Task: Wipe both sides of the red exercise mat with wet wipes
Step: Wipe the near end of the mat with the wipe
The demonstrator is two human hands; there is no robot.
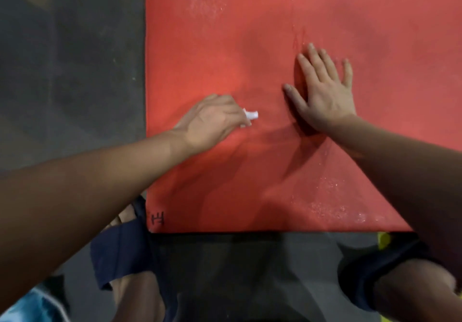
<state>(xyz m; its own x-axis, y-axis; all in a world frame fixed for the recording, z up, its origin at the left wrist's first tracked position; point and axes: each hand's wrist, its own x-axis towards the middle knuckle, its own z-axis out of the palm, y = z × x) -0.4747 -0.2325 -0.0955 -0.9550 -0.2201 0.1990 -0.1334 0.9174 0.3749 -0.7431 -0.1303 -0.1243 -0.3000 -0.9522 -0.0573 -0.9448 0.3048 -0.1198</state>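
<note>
Head view: at the near end of the red exercise mat, left hand clenches a balled wet wipe; right hand presses flat, fingers spread. I'd open the wipe and overlap strokes.

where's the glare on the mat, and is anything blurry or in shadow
Head view: wet sheen glints on the red mat at the top centre and lower right; the right hand casts a dark shadow beside it; the left hand and its wet wipe look soft; both forearms are dim.
</note>
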